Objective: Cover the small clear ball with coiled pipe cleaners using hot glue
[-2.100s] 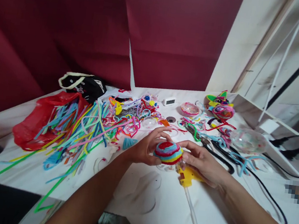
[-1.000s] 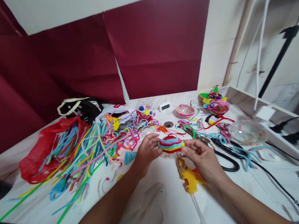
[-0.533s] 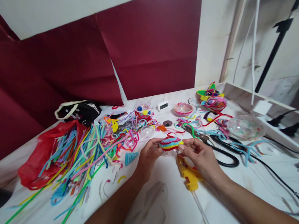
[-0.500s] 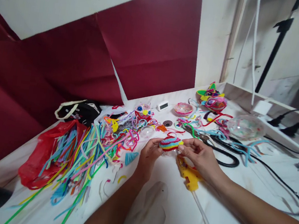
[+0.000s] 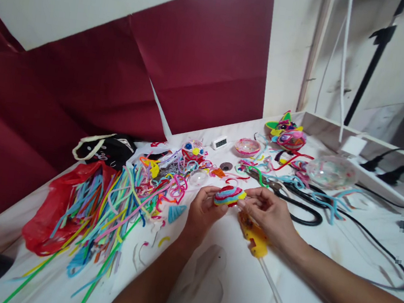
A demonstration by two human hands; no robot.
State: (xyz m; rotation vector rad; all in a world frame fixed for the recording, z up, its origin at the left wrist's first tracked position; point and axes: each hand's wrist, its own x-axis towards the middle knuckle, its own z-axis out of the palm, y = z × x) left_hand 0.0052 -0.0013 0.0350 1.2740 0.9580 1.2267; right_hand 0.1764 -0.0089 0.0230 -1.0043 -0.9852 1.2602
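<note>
A small dome-shaped piece (image 5: 229, 196), striped in red, light blue and yellow fuzzy strands, is held above the table at the centre. My left hand (image 5: 206, 212) grips its left side between thumb and fingers. At its right edge, by the yellow strand, my right hand (image 5: 267, 209) pinches it with thumb and fingertips. Beneath my right hand lies a yellow glue gun (image 5: 257, 242) with a clear glue stick (image 5: 277, 298) running toward the front edge. The underside of the striped piece is mostly hidden.
Left stands a red plastic bag (image 5: 46, 218) beside a heap of pipe cleaners (image 5: 120, 210). Behind are a white timer (image 5: 220, 143), a pink-rimmed bowl (image 5: 247, 147) and a colourful decorated figure (image 5: 287, 133). Black-handled scissors (image 5: 304, 219), a clear bowl (image 5: 333, 172) and a cable lie right.
The striped piece has tilted in my fingers, and the clear part below it no longer shows. My left thumb has shifted lower along its edge.
</note>
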